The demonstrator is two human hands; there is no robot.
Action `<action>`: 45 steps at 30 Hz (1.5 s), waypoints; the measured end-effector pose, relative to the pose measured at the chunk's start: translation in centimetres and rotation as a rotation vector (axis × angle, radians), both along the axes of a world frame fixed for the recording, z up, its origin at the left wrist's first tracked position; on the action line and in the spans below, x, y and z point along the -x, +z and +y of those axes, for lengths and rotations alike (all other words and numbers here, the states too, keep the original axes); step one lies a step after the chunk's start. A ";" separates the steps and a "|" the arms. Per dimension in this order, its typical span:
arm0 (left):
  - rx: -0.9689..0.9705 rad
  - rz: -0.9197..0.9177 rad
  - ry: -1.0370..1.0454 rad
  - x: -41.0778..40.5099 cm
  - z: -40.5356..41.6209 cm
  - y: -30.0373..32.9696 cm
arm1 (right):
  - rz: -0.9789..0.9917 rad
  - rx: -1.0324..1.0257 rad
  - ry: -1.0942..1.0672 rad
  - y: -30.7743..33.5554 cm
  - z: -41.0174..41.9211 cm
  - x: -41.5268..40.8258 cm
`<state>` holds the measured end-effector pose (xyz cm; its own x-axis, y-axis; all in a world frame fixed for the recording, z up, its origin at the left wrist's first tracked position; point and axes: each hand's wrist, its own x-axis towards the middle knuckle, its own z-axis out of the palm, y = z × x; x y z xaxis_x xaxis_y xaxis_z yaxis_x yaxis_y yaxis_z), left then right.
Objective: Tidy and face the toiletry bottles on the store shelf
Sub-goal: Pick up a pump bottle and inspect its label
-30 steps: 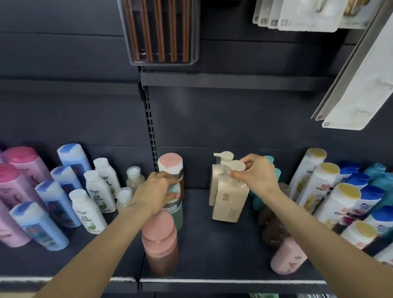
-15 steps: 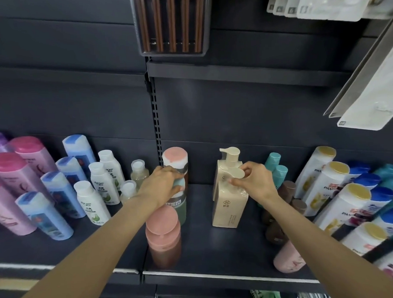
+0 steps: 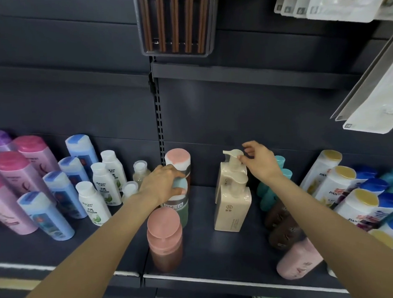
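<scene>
A: What does the left hand [image 3: 161, 186] have hold of?

B: Its fingers curl over the teal cap of a green bottle [image 3: 179, 204] standing on the shelf [image 3: 218, 256]. A pink-capped bottle [image 3: 179, 161] stands just behind those fingers, and a brown bottle with a pink lid [image 3: 164, 238] just in front of them. What fills them, I cannot tell.

A: And the right hand [image 3: 260, 163]?

B: Thumb and forefinger pinch the pump head of the rear cream pump bottle [image 3: 231, 167]; the other fingers are spread loosely above it. The front cream pump bottle [image 3: 233, 205] stands just below the fingertips, touching the rear one.

A: Anything beyond the fingers?

B: Teal bottles [image 3: 282, 174] right of them, small white bottles [image 3: 102, 186] left of the left hand.
</scene>
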<state>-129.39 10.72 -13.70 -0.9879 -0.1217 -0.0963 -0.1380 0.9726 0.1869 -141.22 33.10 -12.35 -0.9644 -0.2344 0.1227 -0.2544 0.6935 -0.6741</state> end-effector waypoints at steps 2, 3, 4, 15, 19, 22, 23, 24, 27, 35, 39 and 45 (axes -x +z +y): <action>-0.003 0.004 0.002 0.1 -0.2 -0.2 | -0.055 -0.078 0.030 -0.2 -0.6 1.3; -0.005 0.008 0.002 0.2 -0.3 -0.2 | -0.100 -0.088 0.043 -0.4 -1.0 1.8; -0.007 0.012 0.000 0.4 -0.4 -0.2 | -0.144 -0.091 0.048 -0.6 -1.2 2.2; -0.017 0.035 -0.009 0.9 -0.9 -0.8 | -0.152 0.028 0.004 -1.6 -1.5 3.1; -0.003 0.026 -0.010 0.8 -0.8 -0.6 | -0.101 0.144 -0.032 -0.5 -0.9 2.3; 0.004 0.026 -0.009 0.7 -0.6 -0.3 | -0.004 0.216 -0.022 1.6 -1.0 1.7; 0.011 0.025 -0.009 0.7 -0.5 -0.3 | 0.025 0.242 -0.020 2.4 -1.0 1.5; 0.020 0.025 -0.004 0.5 -0.4 -0.2 | 0.050 0.277 -0.016 3.2 -0.9 1.3; 0.020 0.029 0.006 0.3 -0.3 -0.2 | 0.105 0.387 0.001 5.5 -0.8 0.7; -0.243 0.122 -0.004 1.9 1.4 2.5 | 0.223 0.579 0.122 11.2 -0.1 -2.6; -0.532 0.328 -0.065 2.3 3.0 5.6 | 0.213 0.730 0.181 13.7 1.0 -4.8; -0.583 0.470 -0.196 0.5 4.0 8.4 | 0.104 0.844 0.223 15.2 3.1 -6.7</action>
